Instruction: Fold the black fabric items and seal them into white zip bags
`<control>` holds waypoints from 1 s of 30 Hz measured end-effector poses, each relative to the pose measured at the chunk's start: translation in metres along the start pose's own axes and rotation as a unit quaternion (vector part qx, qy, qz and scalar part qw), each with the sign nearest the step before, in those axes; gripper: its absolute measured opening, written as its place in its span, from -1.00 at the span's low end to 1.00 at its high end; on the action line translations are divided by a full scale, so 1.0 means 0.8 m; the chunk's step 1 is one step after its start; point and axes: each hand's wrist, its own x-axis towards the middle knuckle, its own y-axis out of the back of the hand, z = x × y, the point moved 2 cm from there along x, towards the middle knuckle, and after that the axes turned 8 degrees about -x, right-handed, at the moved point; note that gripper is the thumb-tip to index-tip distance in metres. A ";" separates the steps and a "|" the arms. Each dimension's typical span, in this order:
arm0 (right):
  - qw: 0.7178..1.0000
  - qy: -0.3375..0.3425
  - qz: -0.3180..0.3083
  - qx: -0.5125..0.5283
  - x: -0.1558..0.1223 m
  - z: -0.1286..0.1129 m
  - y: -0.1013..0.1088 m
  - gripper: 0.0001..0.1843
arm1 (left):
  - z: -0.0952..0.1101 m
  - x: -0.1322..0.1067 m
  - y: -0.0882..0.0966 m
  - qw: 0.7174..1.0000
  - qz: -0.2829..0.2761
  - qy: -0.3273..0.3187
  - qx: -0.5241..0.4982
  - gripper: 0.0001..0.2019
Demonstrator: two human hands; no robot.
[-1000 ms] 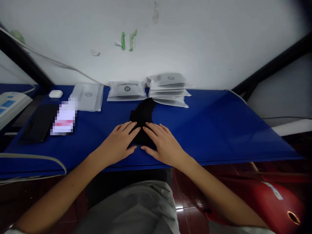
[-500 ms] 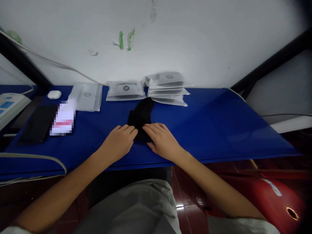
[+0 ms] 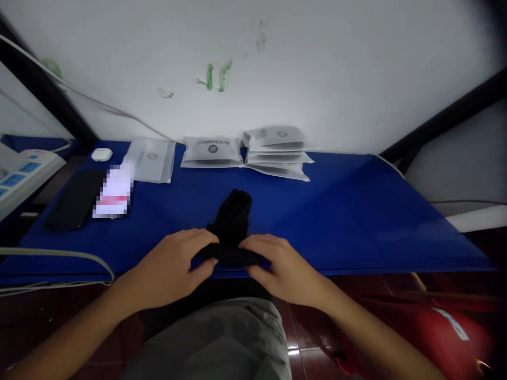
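Note:
A piece of black cloth lies near the front edge of the blue table, its kind not clear to me. Its far part is bunched and rounded, while the near part forms a flat band across the front. My left hand pinches the left end of that band between thumb and fingers. On the other end, my right hand grips the cloth in the same way. Fingers cover both ends of the band.
At the back of the blue table lie a white pouch, a stack of several pouches and a flatter pouch. Leftward are a white earphone case, a black phone, a lit phone and a power strip.
Both hands have drawn back toward the table's front edge, bringing the black cloth with them. It now lies apart from the pouch stack, with its near end held as a wide band.

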 end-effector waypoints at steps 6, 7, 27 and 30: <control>0.989 -0.083 0.080 0.093 0.018 0.012 0.019 -0.91 | 0.001 0.038 0.020 0.989 0.074 0.044 -0.120 -0.83; 0.985 -0.104 0.096 0.099 0.021 0.018 0.020 -0.89 | -0.001 0.046 0.021 0.986 0.084 0.048 -0.133 -0.82; 0.922 -0.251 0.218 -0.198 0.087 0.100 0.012 -0.77 | -0.070 0.171 -0.012 0.980 0.159 0.113 0.033 -0.67; 0.907 -0.186 0.271 -0.264 0.077 0.067 0.014 -0.73 | -0.071 0.172 -0.011 0.980 0.158 0.116 0.034 -0.68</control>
